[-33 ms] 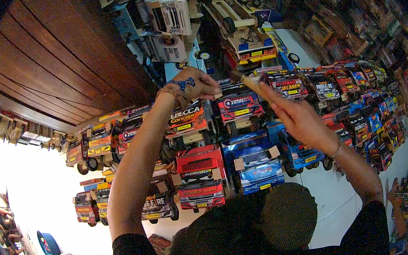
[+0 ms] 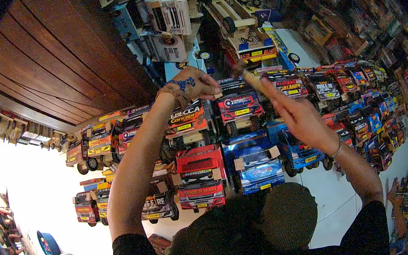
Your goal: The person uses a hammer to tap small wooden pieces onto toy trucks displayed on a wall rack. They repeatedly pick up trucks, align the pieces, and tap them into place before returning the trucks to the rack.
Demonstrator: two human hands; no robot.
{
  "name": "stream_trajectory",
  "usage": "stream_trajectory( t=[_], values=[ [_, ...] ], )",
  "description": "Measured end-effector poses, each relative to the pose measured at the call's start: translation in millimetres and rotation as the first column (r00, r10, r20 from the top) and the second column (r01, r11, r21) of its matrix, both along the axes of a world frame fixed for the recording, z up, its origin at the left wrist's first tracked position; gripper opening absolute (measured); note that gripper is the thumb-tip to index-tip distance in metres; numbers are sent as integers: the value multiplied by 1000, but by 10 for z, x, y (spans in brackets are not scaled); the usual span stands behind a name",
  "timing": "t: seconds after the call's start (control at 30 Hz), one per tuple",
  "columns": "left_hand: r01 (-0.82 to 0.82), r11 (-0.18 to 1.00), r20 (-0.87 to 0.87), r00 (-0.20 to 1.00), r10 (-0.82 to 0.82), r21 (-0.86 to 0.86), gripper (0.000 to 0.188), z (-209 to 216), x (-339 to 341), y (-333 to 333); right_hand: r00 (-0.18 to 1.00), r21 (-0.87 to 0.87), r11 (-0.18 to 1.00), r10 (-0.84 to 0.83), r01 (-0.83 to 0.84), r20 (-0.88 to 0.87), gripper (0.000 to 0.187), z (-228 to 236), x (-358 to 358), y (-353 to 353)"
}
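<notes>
Head view looks over both raised arms at rows of painted toy trucks hung on a white wall [image 2: 333, 203]. Left hand [image 2: 194, 84] is curled, its fingertips pinched together at the top edge of a red-and-blue truck [image 2: 238, 104]; whether they pin a nail there is too small to tell. Right hand [image 2: 299, 116] is clamped around the wooden handle of a hammer [image 2: 247, 76], whose head sits just above and beside the left fingertips, close to the truck's top.

As a judgement, the fixing of this truck is under way and not finished: the hammer is raised at the spot and the left hand is on the piece. Many trucks already hang in neat rows below and to both sides, among them a red truck [image 2: 200, 178] and a blue truck [image 2: 254, 164]. Unpainted wooden trucks [image 2: 232, 23] and boxes [image 2: 168, 13] sit higher up, apart from the hands.
</notes>
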State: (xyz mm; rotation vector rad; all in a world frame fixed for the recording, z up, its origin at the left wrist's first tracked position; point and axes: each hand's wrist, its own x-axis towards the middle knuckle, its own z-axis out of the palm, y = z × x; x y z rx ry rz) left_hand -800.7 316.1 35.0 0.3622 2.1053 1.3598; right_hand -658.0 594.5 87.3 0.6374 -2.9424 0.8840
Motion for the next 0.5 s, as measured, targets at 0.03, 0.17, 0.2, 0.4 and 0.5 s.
stream_trajectory(
  t=[0.03, 0.17, 0.2, 0.4, 0.5],
  values=[
    [-1, 1000, 7, 1000, 1, 5, 23, 6, -1, 1, 998, 35, 998, -60, 59, 31, 60, 5, -1, 3],
    [10, 1000, 19, 1000, -11, 19, 23, 34, -2, -2, 997, 61, 996, 70, -71, 13, 61, 3, -3, -39],
    [12, 1000, 20, 1000, -12, 12, 23, 38, 1, -3, 998, 110, 992, 55, -55, 9, 60, 11, -8, -48],
    [-11, 1000, 9, 1000, 11, 23, 24, 31, 19, -12, 994, -32, 998, -64, 61, -91, 60, 88, -64, 20],
    [8, 999, 14, 1000, -9, 53, 25, 15, 4, -15, 993, 33, 993, 116, -116, -26, 65, -19, -65, -42]
  ],
)
